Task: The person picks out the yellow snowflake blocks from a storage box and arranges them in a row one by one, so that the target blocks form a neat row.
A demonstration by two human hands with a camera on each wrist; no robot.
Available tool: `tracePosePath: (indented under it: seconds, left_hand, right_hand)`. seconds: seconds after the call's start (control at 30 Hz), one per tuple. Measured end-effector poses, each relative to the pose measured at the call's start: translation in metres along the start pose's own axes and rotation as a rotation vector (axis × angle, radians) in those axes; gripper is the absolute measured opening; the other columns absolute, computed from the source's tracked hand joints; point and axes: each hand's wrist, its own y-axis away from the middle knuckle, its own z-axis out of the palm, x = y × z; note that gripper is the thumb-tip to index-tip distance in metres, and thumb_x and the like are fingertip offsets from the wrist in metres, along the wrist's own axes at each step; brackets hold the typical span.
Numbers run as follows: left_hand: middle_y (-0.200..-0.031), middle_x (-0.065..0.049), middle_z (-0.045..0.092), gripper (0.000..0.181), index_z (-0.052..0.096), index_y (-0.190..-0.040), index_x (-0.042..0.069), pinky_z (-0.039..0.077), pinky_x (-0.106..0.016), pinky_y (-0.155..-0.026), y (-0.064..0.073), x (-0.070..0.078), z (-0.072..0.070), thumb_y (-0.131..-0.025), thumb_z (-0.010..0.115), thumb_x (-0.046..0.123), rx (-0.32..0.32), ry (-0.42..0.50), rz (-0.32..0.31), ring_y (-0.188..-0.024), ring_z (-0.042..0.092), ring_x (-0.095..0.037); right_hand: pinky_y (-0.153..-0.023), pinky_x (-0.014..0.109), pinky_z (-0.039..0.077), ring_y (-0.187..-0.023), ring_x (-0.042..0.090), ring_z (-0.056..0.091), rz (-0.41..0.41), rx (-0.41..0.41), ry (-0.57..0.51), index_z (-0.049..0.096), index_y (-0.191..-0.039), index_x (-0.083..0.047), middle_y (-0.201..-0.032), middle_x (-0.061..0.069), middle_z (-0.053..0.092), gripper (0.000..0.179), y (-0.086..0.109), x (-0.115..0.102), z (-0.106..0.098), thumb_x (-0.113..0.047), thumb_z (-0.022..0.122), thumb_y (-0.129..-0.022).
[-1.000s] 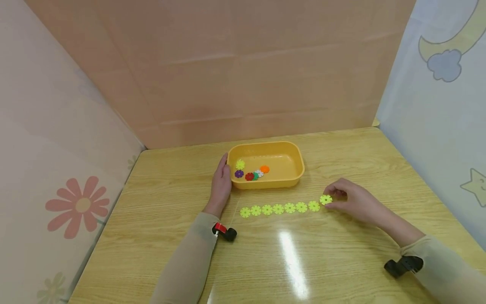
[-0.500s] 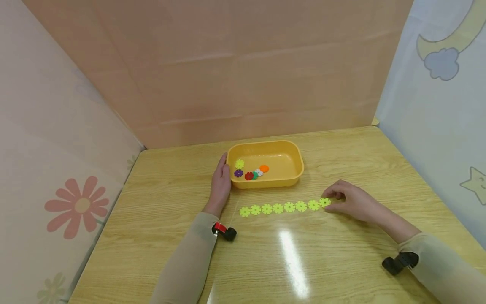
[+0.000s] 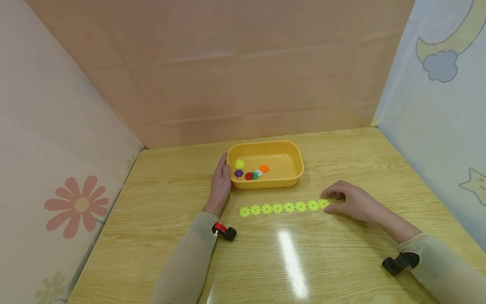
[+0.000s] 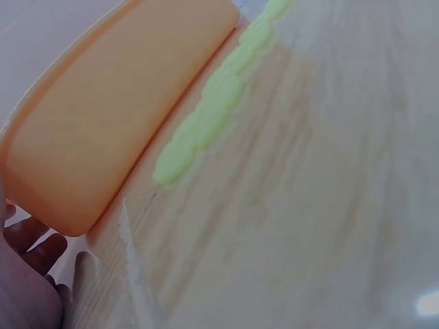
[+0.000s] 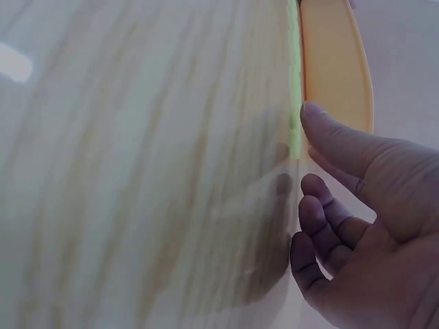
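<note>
Several yellow-green snowflake discs (image 3: pixel 278 208) lie edge to edge in a row on the wooden table. My right hand (image 3: pixel 353 202) holds the rightmost snowflake disc (image 3: pixel 323 204) between thumb and index finger, low over the table and up against its neighbour. In the right wrist view the thumb (image 5: pixel 336 137) is at the row's near end, and the other fingers are loosely bent. My left hand (image 3: pixel 221 185) rests along the left wall of a yellow plastic basin (image 3: pixel 271 184), fingers fairly straight; its fingertips (image 4: pixel 44 253) show by the basin's lower corner.
Inside the basin lie a yellow-green disc (image 3: pixel 240 164), a purple disc (image 3: pixel 238 173), a red disc (image 3: pixel 249 176) and green, white and orange ones. A pink cloth backdrop (image 3: pixel 228 84) rises behind the table (image 3: pixel 171 177), with printed sheets (image 3: pixel 436 139) at the sides.
My right hand has brought its snowflake disc slightly down and left, into line with the row's right end. My left hand and the basin have stayed put.
</note>
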Motion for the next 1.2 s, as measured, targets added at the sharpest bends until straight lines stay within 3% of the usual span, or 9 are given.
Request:
tracePosePath:
  seconds: [0.33, 0.57, 0.73, 0.93, 1.2]
  left_hand:
    - [-0.179, 0.003, 0.032, 0.061, 0.030, -0.177, 0.025, 0.022, -0.044, -0.135, -0.001, -0.003, -0.001, -0.118, 0.031, 0.042, 0.001, -0.002, -0.005, -0.166, 0.026, -0.021]
    - [-0.179, 0.002, 0.033, 0.062, 0.030, -0.177, 0.022, 0.023, -0.045, -0.135, 0.000, -0.004, 0.000, -0.118, 0.031, 0.042, -0.003, 0.002, 0.007, -0.166, 0.026, -0.022]
    - [-0.179, 0.002, 0.033, 0.061, 0.031, -0.177, 0.023, 0.023, -0.046, -0.135, 0.000, -0.004, 0.000, -0.118, 0.031, 0.042, -0.001, -0.001, 0.010, -0.166, 0.027, -0.023]
    - [-0.179, 0.002, 0.033, 0.061, 0.031, -0.177, 0.022, 0.023, -0.046, -0.135, -0.001, -0.004, 0.001, -0.119, 0.031, 0.041, 0.002, 0.002, 0.013, -0.166, 0.027, -0.022]
    - [-0.179, 0.002, 0.033, 0.061, 0.030, -0.177, 0.021, 0.023, -0.046, -0.135, 0.000, -0.003, 0.001, -0.119, 0.030, 0.042, -0.001, 0.006, 0.018, -0.166, 0.027, -0.023]
  right_hand:
    - [-0.085, 0.041, 0.053, -0.100, 0.025, 0.060, -0.074, 0.094, 0.021, 0.077, -0.130, -0.009, -0.112, 0.003, 0.070, 0.040, -0.018, -0.028, -0.013, -0.022, 0.091, -0.095]
    - [-0.085, 0.039, 0.053, -0.097, 0.022, 0.060, -0.153, 0.131, 0.007, 0.078, -0.130, -0.011, -0.105, -0.004, 0.067, 0.037, -0.040, -0.052, -0.012, -0.020, 0.089, -0.096]
    - [-0.087, 0.044, 0.053, -0.098, 0.025, 0.061, -0.176, 0.121, -0.035, 0.078, -0.130, -0.011, -0.105, 0.003, 0.069, 0.036, -0.059, -0.068, -0.006, -0.014, 0.088, -0.096]
    - [-0.087, 0.043, 0.052, -0.098, 0.027, 0.060, -0.210, 0.104, -0.074, 0.077, -0.133, -0.012, -0.105, 0.001, 0.067, 0.039, -0.086, -0.089, 0.002, -0.012, 0.089, -0.095]
    - [-0.086, 0.043, 0.049, -0.097, 0.026, 0.057, -0.181, 0.072, -0.095, 0.078, -0.135, -0.012, -0.105, 0.003, 0.068, 0.038, -0.119, -0.109, 0.014, -0.017, 0.087, -0.098]
